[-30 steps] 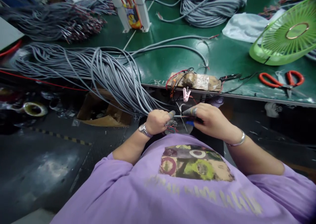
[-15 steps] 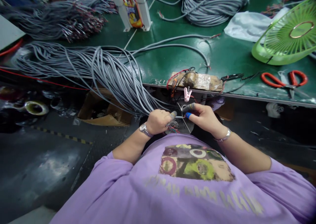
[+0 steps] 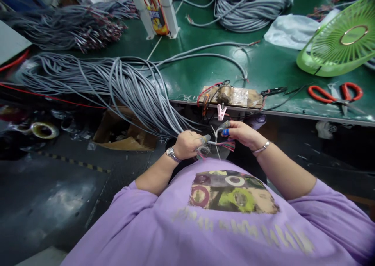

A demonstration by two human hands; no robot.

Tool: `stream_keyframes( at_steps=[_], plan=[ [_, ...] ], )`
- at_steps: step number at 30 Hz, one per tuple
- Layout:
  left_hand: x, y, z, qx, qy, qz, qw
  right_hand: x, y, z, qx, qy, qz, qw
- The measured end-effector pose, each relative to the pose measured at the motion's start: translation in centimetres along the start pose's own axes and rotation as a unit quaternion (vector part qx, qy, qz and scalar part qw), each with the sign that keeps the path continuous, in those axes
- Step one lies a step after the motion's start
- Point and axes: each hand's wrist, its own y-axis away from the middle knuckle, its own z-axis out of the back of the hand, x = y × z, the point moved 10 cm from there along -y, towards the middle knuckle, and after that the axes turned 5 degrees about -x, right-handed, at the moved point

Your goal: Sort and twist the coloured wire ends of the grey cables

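Note:
My left hand (image 3: 189,144) is closed round a grey cable (image 3: 211,142), whose stripped end points right. Several thin coloured wires (image 3: 227,145) fan out from that end, just below my right hand (image 3: 244,135). Silvery strands (image 3: 217,131) stand up beside the cable end, pinched between the taped thumb and finger of my right hand. Under my left fingers hang more frayed strands (image 3: 204,150). A large bundle of grey cables (image 3: 137,88) runs from the bench edge down to my left hand. Fingertips of both hands wear wrappings, one of them blue.
On the green bench (image 3: 187,78) are a wooden block (image 3: 241,97) with a pink clip (image 3: 221,112), red-handled scissors (image 3: 336,96) and a green fan (image 3: 340,39). A cable coil (image 3: 254,6) lies behind. An open cardboard box (image 3: 125,141) stands below.
My right hand has moved slightly up and right from the cable end, drawing the silvery strands up. The coloured wires now show spread to the right. My left hand has stayed nearly in place.

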Motion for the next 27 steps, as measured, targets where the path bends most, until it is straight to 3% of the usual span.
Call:
stream_keyframes(
  at_steps=[2, 4, 6, 8, 10, 12, 14, 16, 20, 27],
  plan=[
    [1.1, -0.1, 0.5, -0.025, 0.068, 0.066, 0.995, -0.5, -0.5, 1.0, -0.046, -0.039, 0.008, 0.998],
    [2.8, 0.2, 0.7, -0.046, 0.162, 0.178, 0.969, -0.5, -0.5, 1.1, -0.069, -0.071, 0.036, 0.994],
    [4.5, 1.0, 0.4, -0.076, 0.281, 0.294, 0.910, -0.2, 0.2, -0.1, -0.054, -0.082, 0.076, 0.992],
    [5.5, 1.7, 0.1, -0.114, 0.388, 0.366, 0.838, 0.8, 1.5, -1.8, -0.030, -0.052, 0.130, 0.990],
    [6.1, 2.1, 0.0, -0.148, 0.454, 0.392, 0.786, 2.7, 3.5, -3.4, -0.026, 0.028, 0.219, 0.975],
    [6.5, 2.2, 0.0, -0.160, 0.489, 0.395, 0.761, 5.2, 6.1, -4.6, -0.048, 0.129, 0.337, 0.931],
    [6.7, 2.3, 0.0, -0.164, 0.503, 0.397, 0.750, 7.4, 8.7, -5.4, -0.077, 0.188, 0.435, 0.877],
    [6.9, 2.4, 0.0, -0.161, 0.502, 0.404, 0.748, 8.9, 10.1, -5.8, -0.099, 0.198, 0.474, 0.852],
    [6.6, 2.4, -0.6, -0.130, 0.500, 0.416, 0.749, 10.7, 9.7, -7.4, -0.113, 0.247, 0.476, 0.837],
    [6.3, 2.8, -1.2, -0.100, 0.493, 0.406, 0.763, 10.5, 7.3, -11.6, -0.098, 0.474, 0.484, 0.729]
  ],
)
